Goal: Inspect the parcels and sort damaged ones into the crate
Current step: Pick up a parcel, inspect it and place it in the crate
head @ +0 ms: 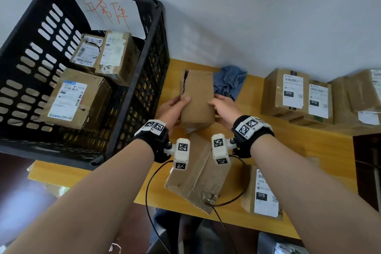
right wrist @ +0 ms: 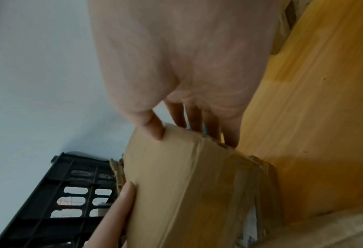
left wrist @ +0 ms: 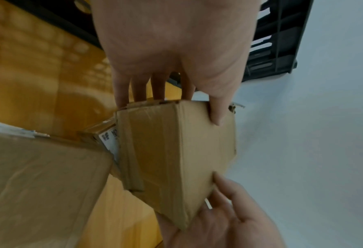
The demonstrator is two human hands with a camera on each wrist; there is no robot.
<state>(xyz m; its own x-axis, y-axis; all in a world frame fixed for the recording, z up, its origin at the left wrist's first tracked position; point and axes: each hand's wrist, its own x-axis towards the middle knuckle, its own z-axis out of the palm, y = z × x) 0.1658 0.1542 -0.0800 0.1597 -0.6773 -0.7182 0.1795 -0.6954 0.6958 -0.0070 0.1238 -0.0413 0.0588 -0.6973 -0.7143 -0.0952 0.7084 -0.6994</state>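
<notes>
I hold a brown cardboard parcel (head: pixel 197 97) above the wooden table (head: pixel 321 150), between both hands. A ragged tear runs down its left edge. My left hand (head: pixel 175 107) grips the left side, thumb on top and fingers underneath. My right hand (head: pixel 223 107) grips the right side the same way. In the left wrist view the parcel (left wrist: pixel 176 159) shows a taped end, with my left hand (left wrist: pixel 176 94) above it. In the right wrist view my right hand (right wrist: pixel 187 127) clamps the parcel (right wrist: pixel 189 193). The black slotted crate (head: pixel 132 121) stands at the left with three parcels inside.
A torn, crushed parcel (head: pixel 198 181) lies on the table under my wrists. A labelled parcel (head: pixel 263 192) sits by my right forearm. Several labelled parcels (head: pixel 296 93) line the right side. A blue cloth (head: pixel 228 81) lies behind the held parcel. A handwritten sheet (head: pixel 107 12) hangs in the crate.
</notes>
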